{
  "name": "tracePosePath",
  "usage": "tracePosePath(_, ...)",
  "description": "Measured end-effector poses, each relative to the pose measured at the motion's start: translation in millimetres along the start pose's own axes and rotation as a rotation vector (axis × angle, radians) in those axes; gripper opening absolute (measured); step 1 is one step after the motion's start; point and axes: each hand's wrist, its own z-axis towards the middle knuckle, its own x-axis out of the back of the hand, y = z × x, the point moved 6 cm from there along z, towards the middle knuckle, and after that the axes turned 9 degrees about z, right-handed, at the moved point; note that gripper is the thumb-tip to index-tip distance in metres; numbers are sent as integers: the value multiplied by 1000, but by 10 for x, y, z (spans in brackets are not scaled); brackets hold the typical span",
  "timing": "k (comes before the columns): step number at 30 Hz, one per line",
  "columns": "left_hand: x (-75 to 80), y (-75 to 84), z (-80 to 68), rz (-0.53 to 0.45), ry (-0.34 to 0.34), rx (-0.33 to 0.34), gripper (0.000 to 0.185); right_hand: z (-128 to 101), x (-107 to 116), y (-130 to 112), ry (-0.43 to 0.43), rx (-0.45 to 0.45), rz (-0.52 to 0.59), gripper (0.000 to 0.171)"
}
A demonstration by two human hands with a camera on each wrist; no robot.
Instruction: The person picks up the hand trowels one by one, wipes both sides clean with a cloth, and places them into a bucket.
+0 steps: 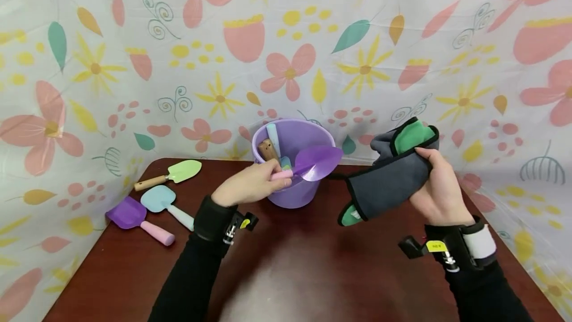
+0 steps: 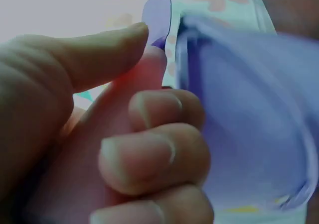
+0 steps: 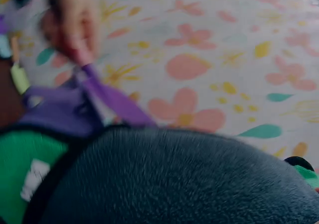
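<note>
The left hand (image 1: pixel 248 186) is gripping a purple trowel (image 1: pixel 313 164) over the bucket (image 1: pixel 292 163) at 12 o'clock; the right hand (image 1: pixel 440 183) is clutching a grey cloth (image 1: pixel 389 180). Three small shovels (image 1: pixel 152 198) are lying at 10 o'clock on the brown surface (image 1: pixel 286 262), floral sheeting (image 1: pixel 134 53) hanging behind.

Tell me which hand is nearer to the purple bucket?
Left. The left hand holds a purple trowel right at the purple bucket; the right hand holds a grey cloth beside it.

The head view is evenly and brightly lit, with glare on the table (image 1: pixel 286 282) and bent edges; both wrist views are dim and blurred.
</note>
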Motion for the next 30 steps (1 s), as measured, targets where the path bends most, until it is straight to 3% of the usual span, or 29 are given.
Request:
tracePosePath(5, 175, 1, 216, 95, -34, 5, 32, -26, 136, -3, 154, -90, -206, 58)
tracePosePath(12, 351, -88, 477, 250, -106, 88, 35, 63, 433, 231, 329, -243, -474, 35)
tracePosePath(18, 351, -93, 681, 464, -93, 132, 41, 131, 747, 456, 389, -303, -711, 37)
tracePosePath(25, 296, -139, 859, 660, -116, 177, 21, 221, 991, 566, 433, -308, -788, 40)
tracePosePath(30, 267, -123, 907, 731, -128, 143, 22, 297, 1114, 609, 477, -308, -895, 52)
